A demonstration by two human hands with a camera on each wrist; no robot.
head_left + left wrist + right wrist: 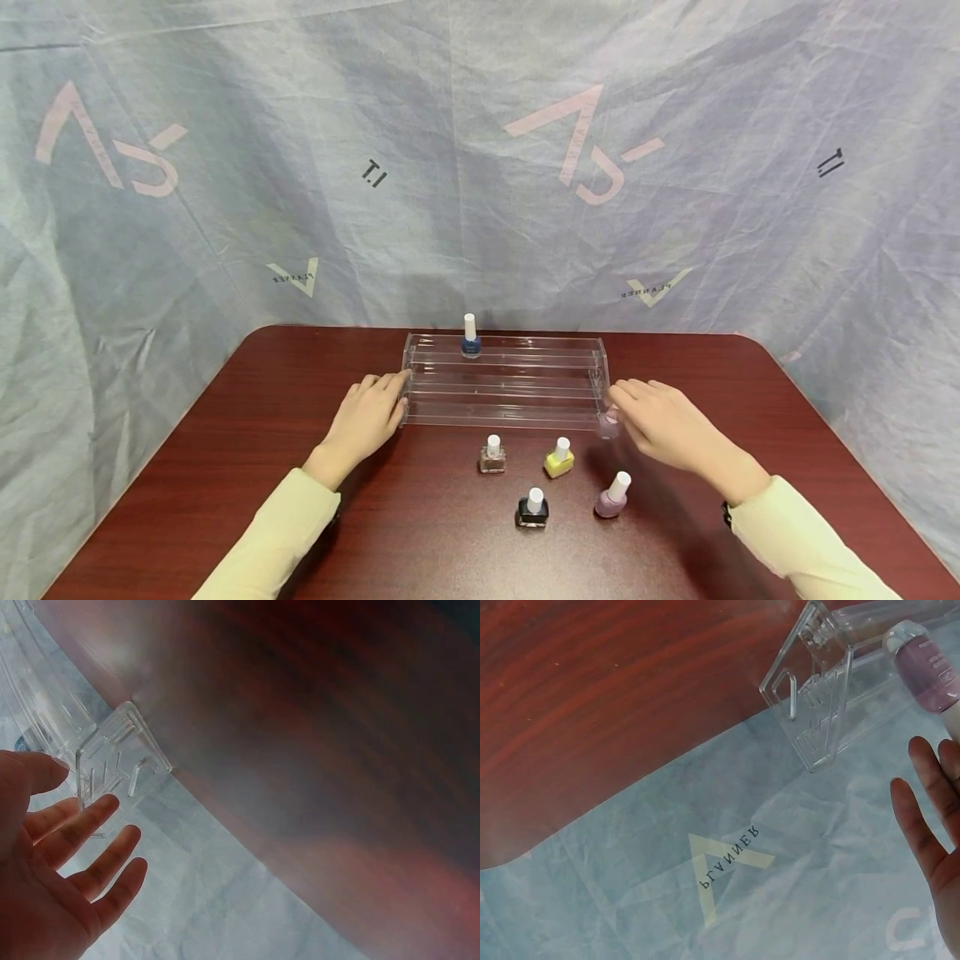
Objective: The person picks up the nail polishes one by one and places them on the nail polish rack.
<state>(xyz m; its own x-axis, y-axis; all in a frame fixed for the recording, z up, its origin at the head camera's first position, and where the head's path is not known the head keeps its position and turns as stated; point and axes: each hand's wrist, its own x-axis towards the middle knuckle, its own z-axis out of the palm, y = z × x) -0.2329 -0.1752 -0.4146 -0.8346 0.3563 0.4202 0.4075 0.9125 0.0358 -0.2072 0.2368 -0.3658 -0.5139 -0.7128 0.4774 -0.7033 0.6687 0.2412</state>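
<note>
A clear plastic tiered rack (pixel 502 408) stands near the table's back edge, with a blue nail polish bottle (pixel 471 346) upright on its top tier. At the rack's left end rests my left hand (pixel 367 417), fingers fairly straight and spread beside the end panel (pixel 124 761). My right hand (pixel 663 421) pinches the white cap of a light purple nail polish bottle (pixel 926 671) just by the rack's front right corner. In the right wrist view that bottle overlaps the rack, and part of the hand is cut off by the frame edge.
In front of the rack stand several more nail polish bottles: a clear brownish one (pixel 492 458), a yellow one (pixel 558 462), a black one (pixel 532 512) and a mauve one (pixel 611 502). A grey printed cloth (pixel 480 208) hangs behind the dark red table (pixel 420 533).
</note>
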